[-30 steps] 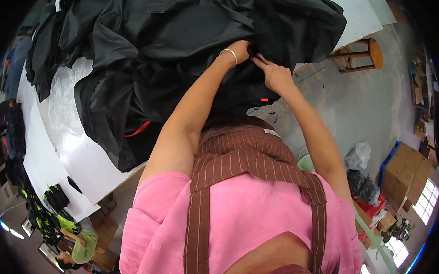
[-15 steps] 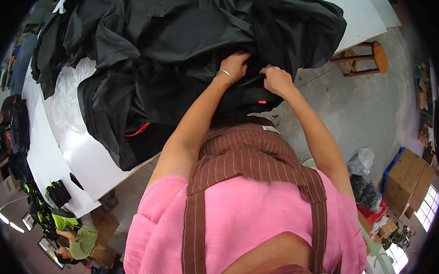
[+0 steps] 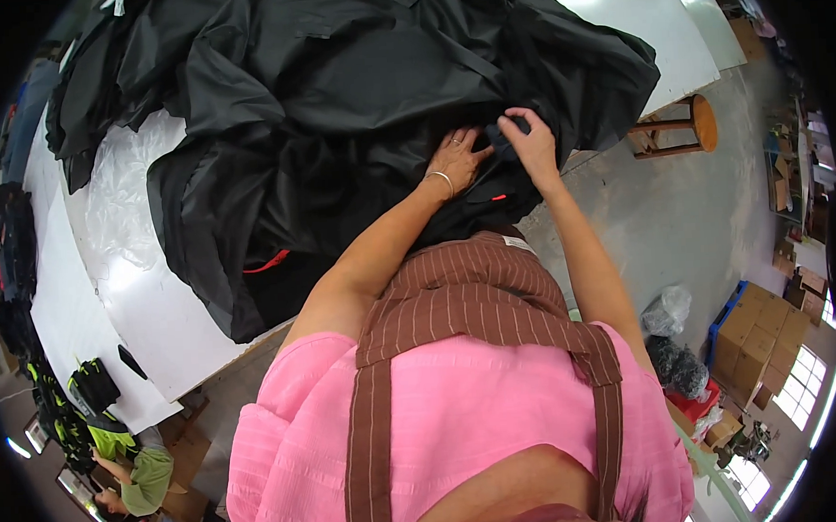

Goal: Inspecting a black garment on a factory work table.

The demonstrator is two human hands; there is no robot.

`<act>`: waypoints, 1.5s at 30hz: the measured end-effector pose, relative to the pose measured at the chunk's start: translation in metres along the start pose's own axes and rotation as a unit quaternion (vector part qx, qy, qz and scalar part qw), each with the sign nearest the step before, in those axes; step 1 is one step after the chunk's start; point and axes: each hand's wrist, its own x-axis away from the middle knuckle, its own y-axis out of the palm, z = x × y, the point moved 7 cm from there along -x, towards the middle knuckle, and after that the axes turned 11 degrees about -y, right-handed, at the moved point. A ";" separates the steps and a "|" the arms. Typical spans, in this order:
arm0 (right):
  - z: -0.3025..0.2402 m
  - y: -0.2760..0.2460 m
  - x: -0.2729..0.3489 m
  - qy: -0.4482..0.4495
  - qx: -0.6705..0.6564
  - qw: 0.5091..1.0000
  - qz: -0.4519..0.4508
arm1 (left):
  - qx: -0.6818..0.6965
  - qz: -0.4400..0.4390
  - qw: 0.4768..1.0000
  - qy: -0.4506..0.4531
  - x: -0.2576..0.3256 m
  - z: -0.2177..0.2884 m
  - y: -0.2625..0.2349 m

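Head view: glossy black fabric (image 3: 382,71) lies spread but rumpled — handling seemingly unfinished — bare left hand (image 3: 460,163) splayed on it, bare right hand (image 3: 536,148) curled, grip unclear.

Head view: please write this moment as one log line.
left hand: on black cloth | right hand: curled at same cloth, grip unclear | white table: under cloth and clear plastic | wooden stool: at right

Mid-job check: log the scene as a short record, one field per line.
Left hand: back upward, resting on black fabric
Right hand: fingers bent at the fabric; whether pinching, unclear
Fabric: rumpled, spread across white table
Table's left: crumpled clear plastic
Table's right: wooden stool
Lower left: co-worker in green
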 end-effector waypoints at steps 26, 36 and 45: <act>0.013 0.054 0.000 -0.032 0.270 0.929 -0.251 | 0.124 -0.036 0.991 0.018 0.000 -0.011 0.003; -0.005 0.044 -0.025 -0.124 0.370 0.900 -0.193 | 0.146 -0.014 0.989 0.034 0.005 -0.014 0.003; -0.013 -0.019 -0.038 0.171 -0.086 0.966 -0.173 | 0.059 -0.015 0.998 -0.028 0.001 -0.007 -0.007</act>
